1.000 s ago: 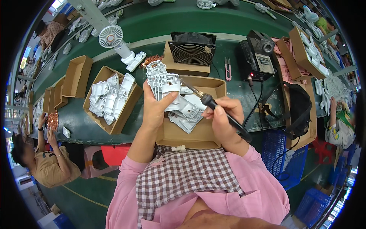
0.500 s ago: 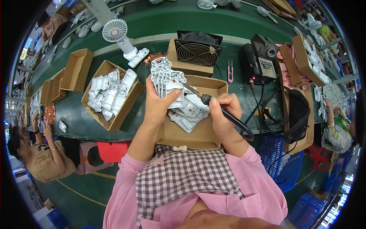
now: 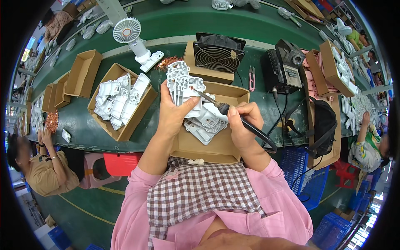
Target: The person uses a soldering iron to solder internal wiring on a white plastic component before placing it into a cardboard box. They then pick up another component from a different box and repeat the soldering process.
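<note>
My left hand point(image 3: 171, 114) is closed round a stack of white plastic housings point(image 3: 183, 85), held up over the far left of a cardboard box. In my right hand point(image 3: 246, 125) is a soldering iron point(image 3: 254, 130) with a black handle, gripped like a pen. Its metal tip points up and left and meets the upper face of the held housings, near a small copper-coloured spot. Whether it touches that spot I cannot make out. More white housings point(image 3: 205, 131) lie in the open cardboard box point(image 3: 196, 155) below my hands.
At left stands a box of white housings point(image 3: 125, 135), with a small white fan point(image 3: 127, 31) behind it. A black cooling fan point(image 3: 218, 52) sits beyond my hands. To the right are pink-handled snips point(image 3: 251, 79), a black soldering station point(image 3: 280, 68) and a black bag point(image 3: 325, 125).
The iron's tip has shifted slightly left and up on the held housings. My grips are the same. At far left, a co-worker's hands have moved a little.
</note>
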Motion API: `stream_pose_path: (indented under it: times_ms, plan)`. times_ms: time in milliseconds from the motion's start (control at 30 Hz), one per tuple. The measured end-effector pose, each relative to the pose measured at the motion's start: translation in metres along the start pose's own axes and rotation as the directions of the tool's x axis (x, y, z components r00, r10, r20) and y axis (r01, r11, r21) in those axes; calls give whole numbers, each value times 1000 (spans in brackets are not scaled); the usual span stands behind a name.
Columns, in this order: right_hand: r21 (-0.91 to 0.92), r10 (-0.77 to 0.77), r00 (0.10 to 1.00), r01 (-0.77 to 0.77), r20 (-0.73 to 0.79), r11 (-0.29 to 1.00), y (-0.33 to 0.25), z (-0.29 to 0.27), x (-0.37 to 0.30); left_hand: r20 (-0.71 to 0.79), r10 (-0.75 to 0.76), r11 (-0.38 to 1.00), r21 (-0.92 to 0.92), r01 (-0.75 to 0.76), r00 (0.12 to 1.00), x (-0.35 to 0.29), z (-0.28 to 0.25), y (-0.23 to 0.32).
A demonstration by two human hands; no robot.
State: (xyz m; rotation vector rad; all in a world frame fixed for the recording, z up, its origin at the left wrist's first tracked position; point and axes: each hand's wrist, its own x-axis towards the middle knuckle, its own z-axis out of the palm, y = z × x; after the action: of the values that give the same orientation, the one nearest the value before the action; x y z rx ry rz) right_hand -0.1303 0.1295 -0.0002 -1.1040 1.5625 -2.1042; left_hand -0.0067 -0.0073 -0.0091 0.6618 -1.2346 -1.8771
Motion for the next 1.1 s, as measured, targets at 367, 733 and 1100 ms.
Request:
stream_pose_path:
  times_ms: [367, 733, 1100]
  plan:
    - [18, 38, 999, -38, -11, 999, 1, 1, 1, -2, -3, 1000, 11, 3, 1000, 0, 0, 0]
    - [50, 30, 999, -29, -30, 998, -1, 0, -1, 7, -7, 1000, 21, 6, 1000, 0, -1, -1]
    - [22, 46, 999, -47, 10, 999, -1, 1, 1, 24, -7, 999, 53, 6, 1000, -1, 0, -1]
